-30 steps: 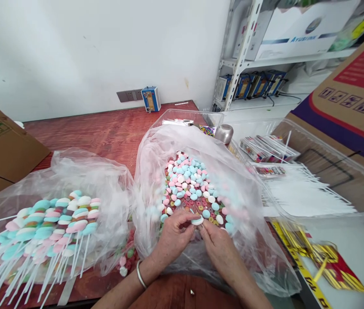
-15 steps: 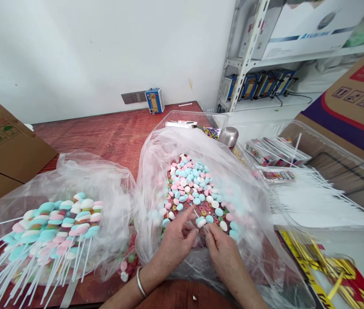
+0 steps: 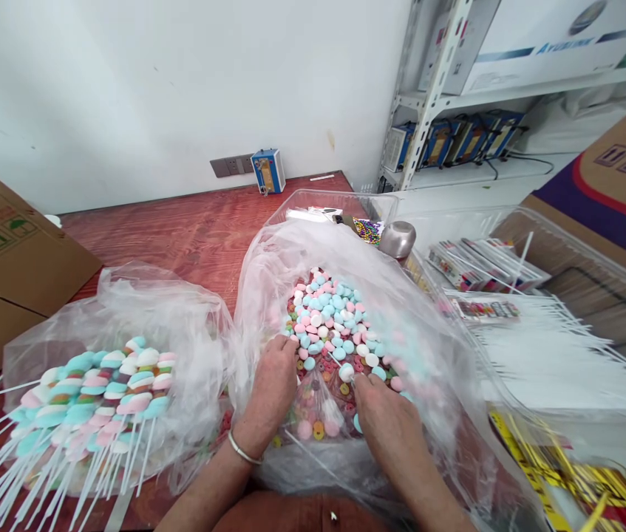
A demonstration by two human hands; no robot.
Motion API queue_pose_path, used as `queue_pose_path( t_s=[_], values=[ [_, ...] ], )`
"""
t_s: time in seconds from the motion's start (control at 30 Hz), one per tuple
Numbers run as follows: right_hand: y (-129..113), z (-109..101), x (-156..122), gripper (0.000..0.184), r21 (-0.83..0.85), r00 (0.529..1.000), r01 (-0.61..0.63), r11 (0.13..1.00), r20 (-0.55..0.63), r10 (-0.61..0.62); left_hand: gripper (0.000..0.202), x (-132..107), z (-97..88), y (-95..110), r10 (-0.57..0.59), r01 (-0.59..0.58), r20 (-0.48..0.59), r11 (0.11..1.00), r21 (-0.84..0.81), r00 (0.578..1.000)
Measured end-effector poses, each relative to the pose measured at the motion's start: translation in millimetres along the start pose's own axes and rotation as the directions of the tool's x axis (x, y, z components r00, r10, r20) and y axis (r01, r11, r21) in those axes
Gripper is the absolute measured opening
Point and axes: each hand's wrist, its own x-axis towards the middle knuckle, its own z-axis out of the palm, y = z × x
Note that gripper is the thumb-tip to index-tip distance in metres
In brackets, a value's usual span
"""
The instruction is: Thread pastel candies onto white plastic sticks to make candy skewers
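My right hand (image 3: 387,410) is closed, its thumb and fingers pinched around a thin white stick. A white and pale blue marshmallow (image 3: 346,372) sits on that stick beside my fingertips, and the stick's tip pokes out past it. My left hand (image 3: 273,378) is at the left edge of a heap of pink, white and blue marshmallows (image 3: 328,301), its fingers curled with the tips down among the pieces. Whatever they grip is hidden. Ring-shaped gummy candies (image 3: 344,389) lie in front of the heap. A big clear plastic bag (image 3: 268,251) lies opened around it all.
Finished marshmallow skewers (image 3: 96,391) lie in a plastic bag at left. On the right, a clear bin (image 3: 534,214) holds many white sticks (image 3: 556,355). A metal cup (image 3: 398,239) stands behind the heap. Cardboard boxes (image 3: 7,244) flank the red table (image 3: 179,229).
My left hand has moved left and away from my right hand, to the heap's left edge. My right hand stays nearly in place with the marshmallow stick. The view has shifted slightly.
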Motion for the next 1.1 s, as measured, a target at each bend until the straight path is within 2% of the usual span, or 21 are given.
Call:
queue_pose_path(
  t_s=[0.17,0.27,0.37,0.47,0.53,0.6,0.67,0.7,0.77,0.83,0.87,0.9,0.93,0.97,1.0,1.03,1.1],
  values=[
    [-1.4,-2.8,10.2,0.026,0.03,0.998,0.053,0.998,0.028,-0.054,0.02,2.9,5.5,-6.3,-0.017,0.017,0.049,1.0,-0.011,0.999],
    [-5.1,1.6,15.9,0.026,0.062,0.997,0.075,0.995,0.002,-0.075,0.022,3.5,4.5,-7.9,-0.014,0.015,0.073,1.0,-0.025,0.997],
    [-7.8,5.5,19.4,0.027,0.086,0.998,0.066,0.994,-0.012,-0.065,0.023,3.6,2.7,-8.3,-0.005,0.008,0.097,1.0,-0.026,0.995],
    [-6.0,8.1,18.0,0.025,0.122,0.999,0.041,0.992,-0.031,-0.038,0.022,3.9,0.5,-8.4,-0.046,0.046,0.101,0.999,-0.004,0.994],
    [-2.6,10.1,14.4,0.025,0.163,0.999,0.031,0.986,-0.048,-0.023,0.022,4.2,-1.8,-7.9,-0.08,0.084,0.077,0.995,-0.05,0.994],
    [1.3,12.0,9.5,0.025,0.214,0.997,0.04,0.976,-0.072,-0.025,0.022,5.1,-4.8,-6.4,-0.123,0.124,0.021,0.972,-0.198,0.992],
    [4.0,13.1,4.3,0.025,0.265,0.992,0.078,0.961,-0.116,-0.049,0.018,6.9,-8.1,-3.8,-0.224,0.205,0.011,0.873,-0.443,0.975],
    [4.6,13.1,1.8,0.025,0.29,0.987,0.107,0.951,-0.144,-0.067,0.016,8.1,-9.4,-2.2,-0.292,0.272,0.061,0.769,-0.578,0.955],
    [4.3,11.9,-2.6,0.026,0.333,0.974,0.165,0.928,-0.201,-0.101,0.019,10.6,-11.0,1.3,-0.391,0.416,0.24,0.469,-0.779,0.889],
    [2.8,9.8,-5.6,0.027,0.354,0.964,0.202,0.913,-0.237,-0.122,0.027,12.3,-11.0,4.6,-0.401,0.497,0.395,0.19,-0.847,0.826],
    [2.0,8.8,-6.6,0.028,0.356,0.961,0.212,0.91,-0.244,-0.128,0.031,12.6,-10.6,5.9,-0.394,0.506,0.431,0.105,-0.856,0.811],
    [1.5,7.9,-7.3,0.028,0.352,0.96,0.216,0.911,-0.247,-0.133,0.032,12.4,-10.3,6.8,-0.387,0.505,0.445,0.065,-0.861,0.808],
    [1.6,7.3,-7.8,0.029,0.345,0.959,0.217,0.913,-0.249,-0.134,0.032,11.8,-10.3,7.3,-0.383,0.502,0.441,0.069,-0.862,0.811],
    [2.2,7.2,-8.1,0.029,0.334,0.959,0.211,0.918,-0.251,-0.13,0.03,10.9,-10.6,7.1,-0.389,0.49,0.413,0.123,-0.863,0.824],
    [3.5,7.5,-8.4,0.03,0.322,0.96,0.199,0.926,-0.255,-0.117,0.027,9.8,-11.5,6.2,-0.402,0.459,0.346,0.227,-0.859,0.847],
    [5.4,8.4,-8.7,0.029,0.308,0.96,0.182,0.934,-0.263,-0.1,0.021,8.6,-12.8,4.8,-0.411,0.402,0.239,0.373,-0.836,0.88],
    [10.4,11.5,-9.7,0.029,0.282,0.959,0.144,0.948,-0.277,-0.063,0.015,6.9,-16.3,0.5,-0.362,0.241,-0.033,0.683,-0.689,0.932]
  ],
)
